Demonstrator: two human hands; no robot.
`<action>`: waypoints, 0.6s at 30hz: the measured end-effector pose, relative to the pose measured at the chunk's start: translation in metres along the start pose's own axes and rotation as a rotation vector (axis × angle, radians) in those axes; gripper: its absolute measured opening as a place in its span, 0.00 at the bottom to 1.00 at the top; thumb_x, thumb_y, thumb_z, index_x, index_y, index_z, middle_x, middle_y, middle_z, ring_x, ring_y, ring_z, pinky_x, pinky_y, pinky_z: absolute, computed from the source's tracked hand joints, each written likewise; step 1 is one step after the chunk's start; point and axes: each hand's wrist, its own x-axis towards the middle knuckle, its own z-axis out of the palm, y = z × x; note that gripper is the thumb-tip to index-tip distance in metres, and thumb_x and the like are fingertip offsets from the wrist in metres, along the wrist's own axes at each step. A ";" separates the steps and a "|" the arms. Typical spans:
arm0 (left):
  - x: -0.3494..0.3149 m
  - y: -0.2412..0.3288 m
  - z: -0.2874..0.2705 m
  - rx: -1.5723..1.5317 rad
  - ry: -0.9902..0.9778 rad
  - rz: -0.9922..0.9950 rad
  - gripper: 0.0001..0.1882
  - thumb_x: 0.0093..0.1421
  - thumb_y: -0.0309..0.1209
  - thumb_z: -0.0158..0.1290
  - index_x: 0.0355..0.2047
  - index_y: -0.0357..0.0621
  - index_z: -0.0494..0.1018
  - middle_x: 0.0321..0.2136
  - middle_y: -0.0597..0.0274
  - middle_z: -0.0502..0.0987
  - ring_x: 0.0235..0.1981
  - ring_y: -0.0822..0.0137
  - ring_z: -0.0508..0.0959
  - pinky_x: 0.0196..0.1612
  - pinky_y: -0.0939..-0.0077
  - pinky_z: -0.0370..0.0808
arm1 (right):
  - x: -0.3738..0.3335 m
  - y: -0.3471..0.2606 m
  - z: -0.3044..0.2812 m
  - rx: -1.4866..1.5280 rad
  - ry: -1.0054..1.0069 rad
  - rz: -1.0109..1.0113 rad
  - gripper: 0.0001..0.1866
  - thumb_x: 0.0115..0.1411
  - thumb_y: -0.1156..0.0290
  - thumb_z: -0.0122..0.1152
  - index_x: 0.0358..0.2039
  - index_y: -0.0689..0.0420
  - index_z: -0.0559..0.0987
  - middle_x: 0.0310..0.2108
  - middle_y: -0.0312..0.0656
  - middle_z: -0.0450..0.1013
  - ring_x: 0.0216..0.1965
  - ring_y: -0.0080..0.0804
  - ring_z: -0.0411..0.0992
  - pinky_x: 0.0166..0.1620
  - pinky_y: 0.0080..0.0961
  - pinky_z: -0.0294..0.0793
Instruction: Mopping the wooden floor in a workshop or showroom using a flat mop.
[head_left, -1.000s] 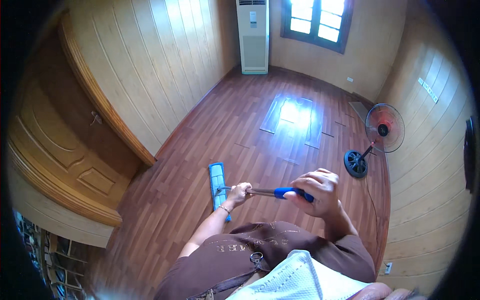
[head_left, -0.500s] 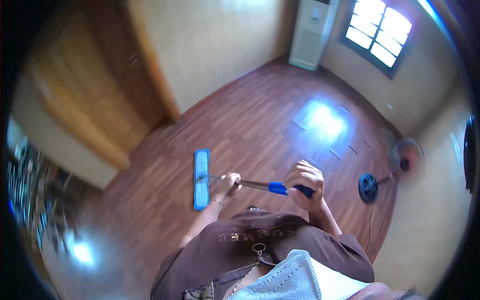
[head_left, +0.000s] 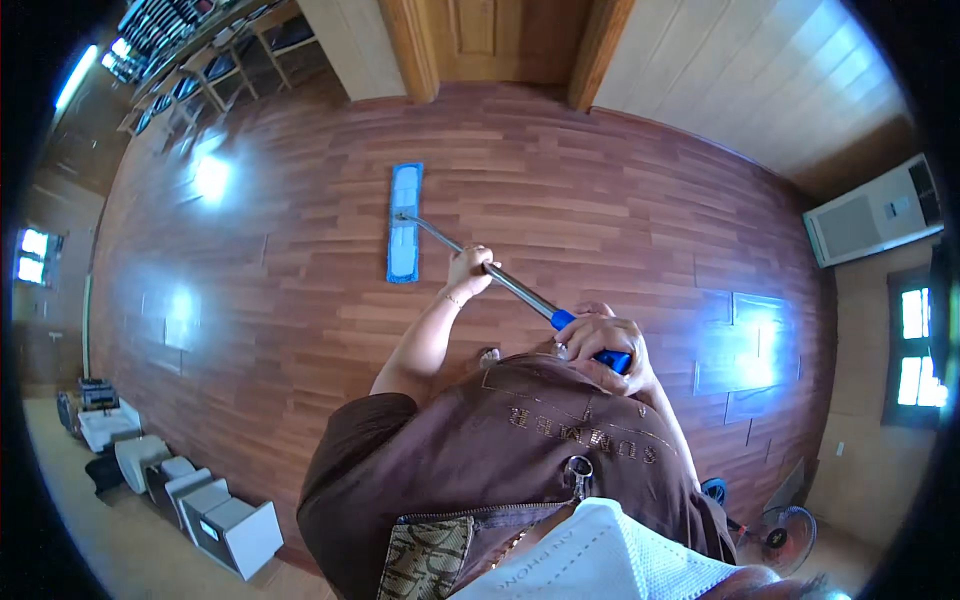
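I hold a flat mop with both hands. Its blue and white pad [head_left: 404,222] lies flat on the reddish wooden floor [head_left: 300,330], ahead of me and a little to the left. A silver pole [head_left: 520,290] runs from the pad back to me. My left hand [head_left: 467,272] grips the pole partway down. My right hand [head_left: 605,342] is closed around the blue grip at the pole's upper end, close to my chest. My brown shirt hides the floor near my feet.
A wooden door [head_left: 505,40] with thick frame posts stands ahead. A white floor air conditioner [head_left: 873,212] is at the right wall. A standing fan [head_left: 780,525] is at the lower right. Several white boxes [head_left: 200,500] line the lower left. Chairs [head_left: 190,70] stand at the upper left.
My view has turned a long way: the door, earlier at the left, now lies ahead, and the air conditioner has gone to the right. Both hands keep their grip on the mop pole.
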 end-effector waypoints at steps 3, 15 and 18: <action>-0.027 -0.026 -0.006 0.021 0.087 -0.111 0.15 0.48 0.37 0.60 0.16 0.46 0.66 0.19 0.61 0.71 0.28 0.54 0.74 0.33 0.58 0.66 | 0.004 0.020 0.008 0.148 -0.074 0.038 0.04 0.45 0.78 0.61 0.22 0.55 0.75 0.26 0.39 0.76 0.40 0.40 0.76 0.57 0.44 0.60; -0.115 -0.109 -0.021 -0.065 0.154 -0.265 0.19 0.47 0.31 0.61 0.14 0.41 0.60 0.16 0.51 0.68 0.24 0.45 0.70 0.28 0.52 0.63 | 0.024 0.076 0.040 0.290 -0.164 0.088 0.06 0.48 0.81 0.62 0.19 0.62 0.74 0.23 0.43 0.73 0.36 0.40 0.74 0.46 0.41 0.71; -0.121 -0.103 -0.010 -0.080 0.136 -0.249 0.18 0.48 0.31 0.60 0.14 0.42 0.60 0.16 0.51 0.68 0.24 0.45 0.69 0.31 0.53 0.63 | 0.017 0.071 0.030 0.247 -0.256 0.128 0.06 0.48 0.82 0.63 0.19 0.61 0.75 0.24 0.42 0.74 0.40 0.43 0.73 0.47 0.40 0.70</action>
